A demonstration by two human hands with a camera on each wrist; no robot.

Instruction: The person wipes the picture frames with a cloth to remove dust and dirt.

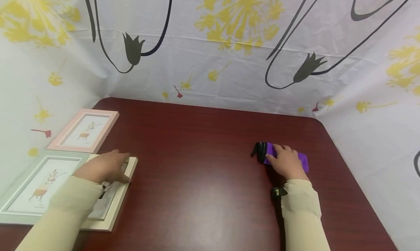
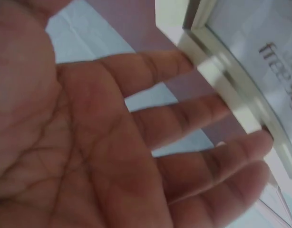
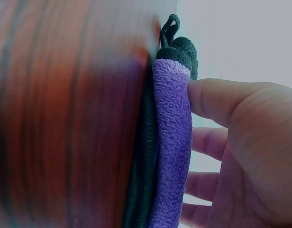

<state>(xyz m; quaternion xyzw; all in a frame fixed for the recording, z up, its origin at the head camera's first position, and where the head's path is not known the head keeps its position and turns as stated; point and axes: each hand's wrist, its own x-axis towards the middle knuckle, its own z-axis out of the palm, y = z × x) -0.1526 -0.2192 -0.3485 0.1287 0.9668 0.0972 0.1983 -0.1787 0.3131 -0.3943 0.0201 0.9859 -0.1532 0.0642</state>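
In the head view my left hand [image 1: 103,167] reaches over a cream picture frame [image 1: 113,214] lying at the table's left side, covering part of its picture. Fairly straight fingers [image 2: 179,118] touch the frame's edge in the left wrist view, with the palm off it. On the right of the table lies a purple fleecy cloth item [image 1: 302,160] with black cord [image 1: 261,151] bunched at its left end. My right hand [image 1: 287,163] rests on it. The right wrist view shows the thumb [image 3: 217,97] touching the purple cloth, the fingers extended alongside, partly hidden.
A pink picture frame [image 1: 62,146] and a pale green picture frame [image 1: 36,217] lie left of the cream one. The dark red-brown table [image 1: 197,163] stretches between my hands. A white patterned cloth [image 1: 197,76] hangs around its back and sides.
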